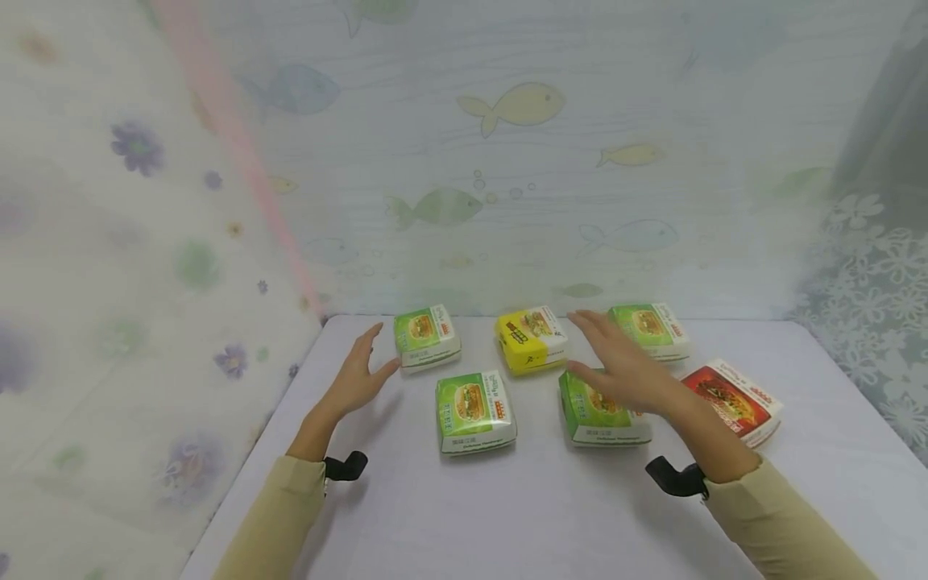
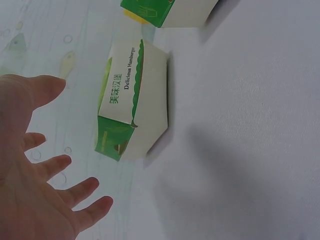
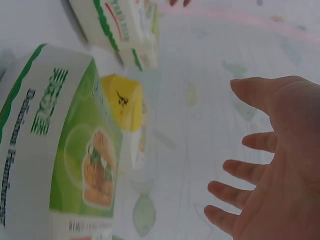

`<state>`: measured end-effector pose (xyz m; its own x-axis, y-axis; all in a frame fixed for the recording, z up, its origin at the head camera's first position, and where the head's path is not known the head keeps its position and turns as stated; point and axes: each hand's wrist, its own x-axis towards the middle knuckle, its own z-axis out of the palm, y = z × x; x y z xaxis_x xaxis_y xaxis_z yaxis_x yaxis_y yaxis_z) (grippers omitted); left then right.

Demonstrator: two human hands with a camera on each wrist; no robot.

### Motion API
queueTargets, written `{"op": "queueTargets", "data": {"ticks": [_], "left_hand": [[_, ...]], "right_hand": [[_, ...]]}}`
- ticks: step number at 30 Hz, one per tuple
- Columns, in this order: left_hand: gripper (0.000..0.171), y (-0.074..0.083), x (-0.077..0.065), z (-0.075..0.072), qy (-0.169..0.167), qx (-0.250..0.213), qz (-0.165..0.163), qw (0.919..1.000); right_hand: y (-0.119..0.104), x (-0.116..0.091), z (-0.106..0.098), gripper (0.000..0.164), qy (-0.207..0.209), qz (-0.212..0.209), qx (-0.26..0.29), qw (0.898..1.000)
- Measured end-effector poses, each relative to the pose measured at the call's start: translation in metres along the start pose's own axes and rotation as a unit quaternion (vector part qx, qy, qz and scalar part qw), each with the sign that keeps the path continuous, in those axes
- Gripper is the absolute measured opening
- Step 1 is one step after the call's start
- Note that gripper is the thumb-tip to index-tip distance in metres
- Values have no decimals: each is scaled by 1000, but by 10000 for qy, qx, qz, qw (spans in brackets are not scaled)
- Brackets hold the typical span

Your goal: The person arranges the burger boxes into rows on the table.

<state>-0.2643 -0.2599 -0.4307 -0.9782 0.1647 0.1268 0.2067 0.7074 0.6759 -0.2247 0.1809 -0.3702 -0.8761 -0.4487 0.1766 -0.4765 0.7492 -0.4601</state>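
While both hands hover spread and empty, the boxes (four green-and-white) show printed burgers.

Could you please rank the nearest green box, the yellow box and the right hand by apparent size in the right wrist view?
1. Nearest green box
2. Right hand
3. Yellow box

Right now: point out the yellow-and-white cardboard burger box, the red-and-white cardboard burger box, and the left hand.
Yellow-and-white cardboard burger box (image 1: pixel 532 338): head view, on its top face.
Red-and-white cardboard burger box (image 1: pixel 734 398): head view, on its printed top.
Left hand (image 1: pixel 354 382): head view, on the middle of the hand.
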Motion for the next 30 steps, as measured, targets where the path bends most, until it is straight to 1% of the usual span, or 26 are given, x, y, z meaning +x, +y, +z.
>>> {"op": "queueTargets", "data": {"ticks": [7,13,18,24,30], "left_hand": [[79,-2,4,-1,-85,-255,-221,9994],[78,-6,12,-3,-164,-453,-361,9982],[78,-8,17,-6,-292,-506,-533,9969],[77,-12,25,-7,-356,-510,-579,9964],[75,-15,31,-9,-386,-500,-755,9951]], "right_hand": [[-16,13,13,75,-118,50,272,9995],[-29,27,18,74,-238,59,541,9982],[-37,42,23,73,-328,-6,741,9967],[-44,63,27,71,-342,-87,1096,9933],[-49,84,42,70,-436,68,1304,9905]]}}
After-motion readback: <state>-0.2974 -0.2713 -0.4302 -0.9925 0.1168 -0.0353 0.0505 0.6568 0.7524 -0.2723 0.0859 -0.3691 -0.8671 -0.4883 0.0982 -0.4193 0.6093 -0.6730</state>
